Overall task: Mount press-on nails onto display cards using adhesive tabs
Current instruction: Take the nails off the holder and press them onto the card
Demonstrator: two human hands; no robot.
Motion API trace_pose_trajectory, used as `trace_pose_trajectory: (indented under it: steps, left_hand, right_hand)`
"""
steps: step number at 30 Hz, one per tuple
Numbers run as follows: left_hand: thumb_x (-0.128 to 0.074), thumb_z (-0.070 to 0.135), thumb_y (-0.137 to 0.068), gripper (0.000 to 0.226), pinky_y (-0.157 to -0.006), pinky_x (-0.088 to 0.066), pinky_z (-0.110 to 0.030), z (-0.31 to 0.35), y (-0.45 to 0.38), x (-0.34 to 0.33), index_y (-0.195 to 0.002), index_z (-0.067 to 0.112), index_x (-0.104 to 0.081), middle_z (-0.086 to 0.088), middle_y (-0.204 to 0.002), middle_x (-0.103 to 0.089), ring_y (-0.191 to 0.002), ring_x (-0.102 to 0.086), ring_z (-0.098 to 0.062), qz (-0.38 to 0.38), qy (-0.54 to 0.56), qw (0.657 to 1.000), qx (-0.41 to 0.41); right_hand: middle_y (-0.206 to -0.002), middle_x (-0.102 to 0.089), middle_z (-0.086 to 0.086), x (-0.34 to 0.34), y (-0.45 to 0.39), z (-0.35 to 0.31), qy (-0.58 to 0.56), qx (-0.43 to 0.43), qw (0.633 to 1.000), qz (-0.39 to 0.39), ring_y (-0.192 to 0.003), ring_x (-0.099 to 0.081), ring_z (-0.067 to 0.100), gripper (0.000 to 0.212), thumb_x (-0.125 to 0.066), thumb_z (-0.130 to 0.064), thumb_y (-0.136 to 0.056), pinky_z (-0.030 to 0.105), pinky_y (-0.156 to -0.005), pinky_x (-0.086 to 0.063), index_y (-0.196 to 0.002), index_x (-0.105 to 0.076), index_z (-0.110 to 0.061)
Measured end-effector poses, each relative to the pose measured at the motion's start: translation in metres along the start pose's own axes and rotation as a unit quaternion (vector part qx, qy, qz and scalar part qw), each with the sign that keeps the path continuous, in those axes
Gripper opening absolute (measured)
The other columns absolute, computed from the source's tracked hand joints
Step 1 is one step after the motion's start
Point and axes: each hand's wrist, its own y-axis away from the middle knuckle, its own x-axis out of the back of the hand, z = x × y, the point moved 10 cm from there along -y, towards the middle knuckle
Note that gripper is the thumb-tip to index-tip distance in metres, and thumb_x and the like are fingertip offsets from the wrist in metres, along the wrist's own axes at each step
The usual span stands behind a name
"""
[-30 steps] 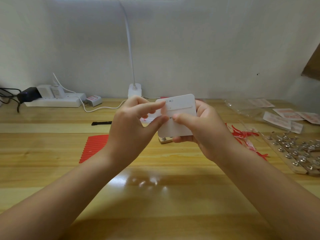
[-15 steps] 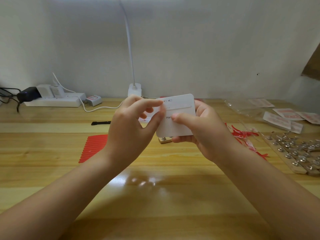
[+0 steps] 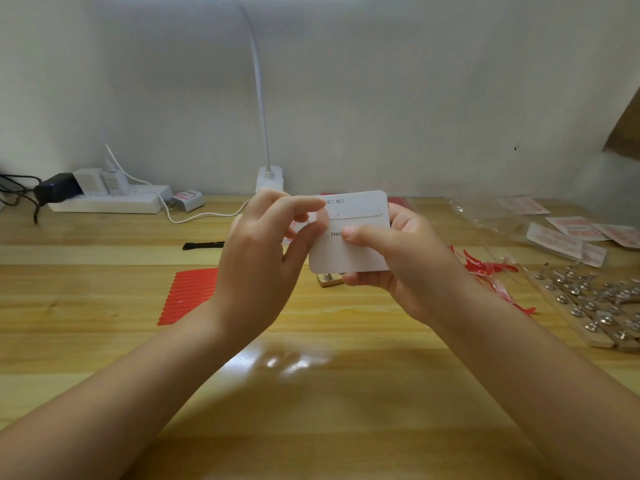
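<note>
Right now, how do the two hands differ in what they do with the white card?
The right hand grips the card from its right side, thumb across the front and fingers behind; the left hand works only at the card's upper left edge with thumb and forefinger. Whether the left hand pinches something small there cannot be told. The right thumb covers part of the print; the left does not. Both hands are raised above the table.
</note>
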Motion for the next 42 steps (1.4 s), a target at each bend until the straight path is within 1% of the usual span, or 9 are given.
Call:
trace_pose_trajectory:
  steps: [5,15,20,23,26,30,33,39,42]
  left_hand:
    - [-0.064,0.021,-0.089,0.023,-0.068,-0.045,-0.011,-0.005,-0.001,0.0,-0.11,0.014,-0.07,0.005,-0.092,-0.052,-0.072,-0.05,-0.005,-0.003,0.011,1.0,0.022]
    - [-0.069,0.022,-0.085,0.022,-0.065,-0.051,-0.034,-0.004,-0.003,0.004,-0.107,0.017,-0.073,-0.002,-0.09,-0.057,-0.072,-0.055,-0.018,0.003,0.029,0.998,0.047]
    - [-0.072,0.026,-0.085,0.031,-0.068,-0.048,-0.022,-0.01,-0.003,0.001,-0.115,0.021,-0.068,-0.001,-0.093,-0.056,-0.073,-0.055,-0.011,-0.008,0.075,0.994,0.084]
    - [-0.071,0.035,-0.084,0.037,-0.073,-0.051,-0.021,-0.028,0.003,-0.004,-0.119,0.029,-0.06,0.005,-0.097,-0.06,-0.077,-0.059,-0.007,-0.003,0.178,0.965,0.192]
    - [-0.055,0.031,-0.087,0.019,-0.07,-0.05,-0.022,-0.035,0.005,-0.014,-0.102,0.029,-0.067,0.008,-0.089,-0.069,-0.078,-0.062,-0.007,-0.02,0.289,0.923,0.254]
    - [-0.054,0.027,-0.09,0.026,-0.063,-0.043,-0.011,-0.029,0.005,-0.018,-0.071,0.029,-0.072,0.011,-0.066,-0.066,-0.066,-0.057,-0.003,-0.044,0.303,0.922,0.235]
    - [-0.057,0.014,-0.095,0.028,-0.063,-0.044,-0.009,-0.023,0.005,-0.019,-0.074,0.027,-0.072,0.015,-0.064,-0.067,-0.065,-0.06,0.002,-0.054,0.31,0.925,0.213]
    - [-0.058,0.022,-0.092,0.018,-0.071,-0.053,-0.045,-0.013,0.005,-0.015,-0.084,0.021,-0.074,-0.001,-0.077,-0.073,-0.077,-0.067,-0.025,-0.057,0.241,0.953,0.174]
    - [-0.056,0.021,-0.091,0.015,-0.068,-0.049,-0.041,-0.004,0.002,-0.007,-0.085,0.026,-0.07,0.008,-0.077,-0.07,-0.075,-0.063,-0.019,-0.04,0.152,0.981,0.117]
  right_hand:
    - [-0.089,-0.071,0.003,0.001,0.001,-0.001,0.004,0.004,1.0,0.004,-0.068,-0.07,0.014,0.021,-0.058,-0.001,-0.091,0.025,-0.046,-0.05,-0.105,-0.063,-0.016]
    - [-0.09,-0.072,0.003,0.001,0.001,-0.003,0.008,0.017,1.0,0.007,-0.07,-0.071,0.016,0.022,-0.059,0.0,-0.091,0.025,-0.046,-0.05,-0.104,-0.064,-0.017]
    - [-0.083,-0.073,-0.001,-0.001,0.0,-0.002,-0.01,0.014,1.0,-0.006,-0.069,-0.07,0.016,0.022,-0.057,0.0,-0.091,0.025,-0.045,-0.05,-0.106,-0.064,-0.015]
    - [-0.087,-0.072,0.004,-0.002,0.001,-0.003,-0.022,0.017,0.999,-0.018,-0.069,-0.069,0.018,0.023,-0.056,-0.001,-0.091,0.027,-0.046,-0.05,-0.109,-0.064,-0.012]
    - [-0.095,-0.069,0.011,-0.001,0.0,-0.002,-0.035,0.009,0.999,-0.018,-0.067,-0.066,0.019,0.028,-0.058,-0.001,-0.089,0.027,-0.047,-0.049,-0.116,-0.061,-0.008]
    - [-0.093,-0.069,0.011,0.0,-0.001,-0.001,-0.048,-0.001,0.999,-0.011,-0.071,-0.067,0.023,0.037,-0.066,-0.013,-0.073,0.029,-0.047,-0.049,-0.111,-0.063,-0.012]
    - [-0.086,-0.072,0.003,0.0,0.002,-0.004,-0.024,0.014,1.0,-0.005,-0.072,-0.069,0.019,0.033,-0.072,-0.021,-0.07,0.027,-0.046,-0.048,-0.103,-0.066,-0.018]
    - [-0.078,-0.073,-0.004,0.004,0.007,-0.007,-0.001,0.032,0.999,0.037,-0.067,-0.07,0.014,0.032,-0.08,-0.028,-0.064,0.023,-0.042,-0.046,-0.092,-0.067,-0.024]
    - [-0.079,-0.073,-0.003,0.003,0.007,-0.006,0.001,0.034,0.999,0.036,-0.067,-0.07,0.014,0.029,-0.079,-0.03,-0.061,0.022,-0.041,-0.045,-0.088,-0.069,-0.025]
